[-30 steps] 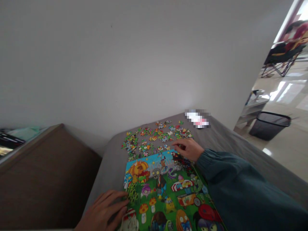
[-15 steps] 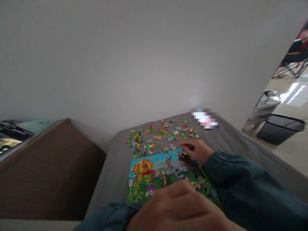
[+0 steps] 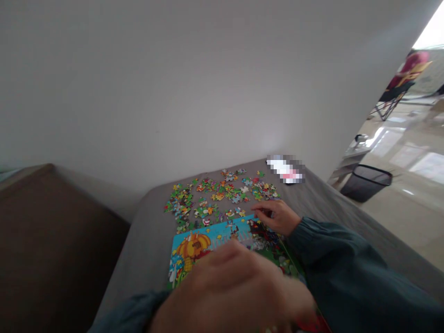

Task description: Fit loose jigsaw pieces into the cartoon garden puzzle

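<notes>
A colourful cartoon puzzle board [image 3: 192, 247] lies flat, with a pumpkin and a sky-blue upper strip showing. My left hand [image 3: 229, 291] is large, close to the camera and smeared by motion, and it covers the board's middle and lower part; its fingers are hard to make out. At the board's upper right corner, my right hand [image 3: 279, 217] rests with thumb and forefinger tips close together; anything between them is too small to tell. Just beyond the board's upper edge are many loose jigsaw pieces [image 3: 227, 190], spread over grey cloth.
Grey cloth [image 3: 312, 199] covers the surface under the board and pieces. A blurred-out bright object [image 3: 285, 169] lies near the wall [image 3: 194, 92]. A brown panel [image 3: 52, 240] stands at the left. On the floor at right is a dark bin [image 3: 367, 182].
The view has turned right, so the board and pieces sit further left. My left hand has moved and now hides more of the board's middle. My right hand stays by the upper right corner.
</notes>
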`<state>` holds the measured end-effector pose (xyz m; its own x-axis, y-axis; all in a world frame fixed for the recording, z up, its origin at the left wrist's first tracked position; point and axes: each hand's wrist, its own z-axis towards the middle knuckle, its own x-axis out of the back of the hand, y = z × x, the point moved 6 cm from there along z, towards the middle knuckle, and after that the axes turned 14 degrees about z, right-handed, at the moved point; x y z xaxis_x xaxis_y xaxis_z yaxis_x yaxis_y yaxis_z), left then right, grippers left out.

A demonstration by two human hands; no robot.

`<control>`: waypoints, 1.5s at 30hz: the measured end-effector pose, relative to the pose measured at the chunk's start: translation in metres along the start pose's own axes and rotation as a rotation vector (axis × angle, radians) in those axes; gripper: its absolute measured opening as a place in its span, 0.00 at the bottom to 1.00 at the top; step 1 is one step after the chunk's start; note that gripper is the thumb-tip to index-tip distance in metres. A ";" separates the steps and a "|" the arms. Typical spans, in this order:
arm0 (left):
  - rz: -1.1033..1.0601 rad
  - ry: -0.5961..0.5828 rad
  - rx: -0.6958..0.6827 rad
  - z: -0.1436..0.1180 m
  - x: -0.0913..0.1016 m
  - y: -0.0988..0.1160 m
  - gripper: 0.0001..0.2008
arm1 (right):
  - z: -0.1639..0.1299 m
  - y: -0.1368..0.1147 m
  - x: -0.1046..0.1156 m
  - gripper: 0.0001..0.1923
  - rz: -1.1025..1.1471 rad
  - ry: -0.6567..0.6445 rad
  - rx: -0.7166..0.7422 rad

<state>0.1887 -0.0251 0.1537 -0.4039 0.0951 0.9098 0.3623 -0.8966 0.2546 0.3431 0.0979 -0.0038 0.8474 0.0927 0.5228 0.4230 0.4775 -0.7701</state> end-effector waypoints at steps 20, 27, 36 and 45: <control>0.583 -0.340 0.562 0.049 -0.104 -0.241 0.15 | 0.010 0.008 0.007 0.12 -0.045 0.080 0.050; 0.419 -0.254 0.609 0.033 -0.072 -0.232 0.19 | 0.011 0.013 0.010 0.13 -0.027 0.080 0.058; -0.373 -0.041 0.867 -0.100 -0.023 -0.204 0.28 | 0.005 0.013 0.007 0.14 -0.018 0.031 0.082; -0.527 -0.420 0.810 -0.160 -0.068 -0.150 0.21 | 0.001 0.010 -0.002 0.13 -0.045 -0.051 0.081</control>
<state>0.0272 0.0334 0.0012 -0.4067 0.6699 0.6211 0.7409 -0.1559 0.6533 0.3451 0.1034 -0.0121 0.8094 0.1131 0.5763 0.4317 0.5508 -0.7144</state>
